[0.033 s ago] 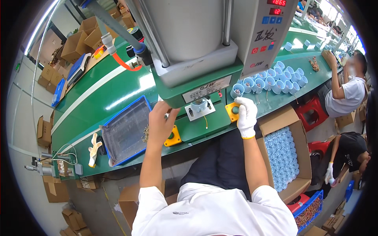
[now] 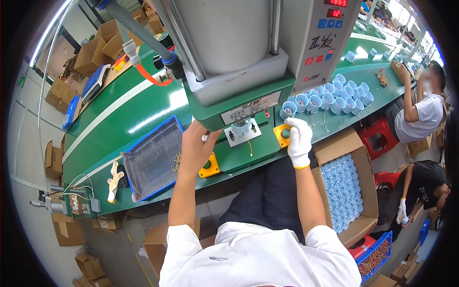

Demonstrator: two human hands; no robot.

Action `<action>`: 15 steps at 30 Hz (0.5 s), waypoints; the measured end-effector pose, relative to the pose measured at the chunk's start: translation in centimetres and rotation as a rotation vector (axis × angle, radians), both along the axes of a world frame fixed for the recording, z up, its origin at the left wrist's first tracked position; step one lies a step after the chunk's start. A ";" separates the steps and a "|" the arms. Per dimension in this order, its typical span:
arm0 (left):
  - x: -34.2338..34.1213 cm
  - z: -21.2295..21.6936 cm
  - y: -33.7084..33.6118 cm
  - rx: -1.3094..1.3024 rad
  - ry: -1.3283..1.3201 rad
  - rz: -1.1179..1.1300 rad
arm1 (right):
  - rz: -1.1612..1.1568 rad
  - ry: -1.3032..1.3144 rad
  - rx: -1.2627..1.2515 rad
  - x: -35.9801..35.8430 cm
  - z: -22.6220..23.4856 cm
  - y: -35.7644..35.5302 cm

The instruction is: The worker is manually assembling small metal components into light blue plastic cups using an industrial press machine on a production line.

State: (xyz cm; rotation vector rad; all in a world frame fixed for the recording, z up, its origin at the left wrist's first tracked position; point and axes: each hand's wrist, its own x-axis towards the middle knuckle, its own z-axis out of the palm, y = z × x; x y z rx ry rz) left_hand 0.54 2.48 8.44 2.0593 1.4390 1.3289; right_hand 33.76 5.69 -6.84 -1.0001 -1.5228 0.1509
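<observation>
Reaching up to the press [image 2: 224,48] with the bare left hand [image 2: 195,146], held it close by the left edge of the green press head [image 2: 208,115], fingers bent inward. Noticed a small pale spot [image 2: 204,138] among those fingers, but could not tell a pinched piece from a fingertip, so could not tell the state of that grip. Rested the right hand [image 2: 300,143], in a white glove with a yellow cuff edge, at the right-hand yellow button box [image 2: 281,138], fingers folded just beside the green button [image 2: 285,133]; could not tell pressing from light contact, nor any clasp. Had a light blue cup [image 2: 241,128] seated on the metal plate [image 2: 254,134] beneath the press head, between both hands and apart from the gloved one, with a thin yellowish lead [image 2: 250,149] trailing toward the near edge. Saw a second yellow button box [image 2: 214,168] just beside the left forearm, then farther left a blue-rimmed tray [image 2: 153,160] with loose bits [image 2: 177,163] at its right side and a cream glove [image 2: 114,182] beyond. To the right, saw grouped blue cups [image 2: 327,100] on the green bench [image 2: 330,125], and below, a carton [image 2: 340,145] packed with similar cups [image 2: 339,191].
</observation>
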 end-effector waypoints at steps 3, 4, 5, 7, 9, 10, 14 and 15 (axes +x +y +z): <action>1.5 2.0 1.6 -0.156 -0.057 -0.097 | 0.027 0.047 -0.012 0.0 0.0 0.0; 1.9 3.0 2.0 -0.289 -0.009 -0.107 | 0.048 0.081 -0.025 -0.1 0.0 0.0; 2.1 3.6 2.5 -0.422 0.039 -0.117 | 0.047 0.081 -0.023 -0.2 0.1 0.0; 1.9 1.8 4.4 -0.282 0.089 -0.136 | 0.016 0.038 -0.003 -0.4 0.1 0.0; 2.2 0.7 5.5 -0.142 0.142 -0.157 | 0.017 0.054 -0.005 -0.2 0.1 -0.2; 2.4 0.6 5.6 -0.149 0.192 -0.157 | 0.028 0.067 -0.005 -0.2 0.1 -0.1; 2.5 1.2 5.2 -0.195 0.254 -0.147 | 0.006 0.052 0.015 -0.2 0.1 -0.2; 2.6 1.3 5.2 -0.208 0.258 -0.145 | 0.016 0.064 0.012 -0.1 0.1 -0.2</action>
